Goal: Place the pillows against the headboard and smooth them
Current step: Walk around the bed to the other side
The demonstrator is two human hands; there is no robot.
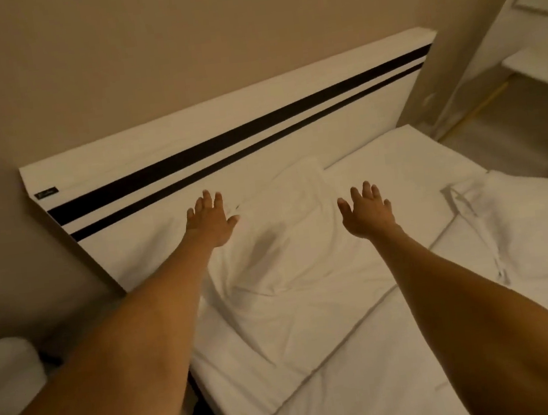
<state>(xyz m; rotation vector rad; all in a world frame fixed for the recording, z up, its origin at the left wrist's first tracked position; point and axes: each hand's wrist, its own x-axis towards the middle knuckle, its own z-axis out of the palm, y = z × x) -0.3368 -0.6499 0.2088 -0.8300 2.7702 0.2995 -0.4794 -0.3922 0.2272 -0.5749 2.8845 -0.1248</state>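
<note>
both forearms are reaching forward; left hand (210, 223) and right hand (366, 211), each grip spread flat, are smoothing the pillow (280, 241) against the headboard (222, 134); stroke outward evenly.

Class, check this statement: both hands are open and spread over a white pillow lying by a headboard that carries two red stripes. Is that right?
Not quite. The stripes on the headboard are black, not red, as the head view shows. The rest stands: the left hand and right hand are open, fingers spread, over the white pillow lying by the headboard.
</note>
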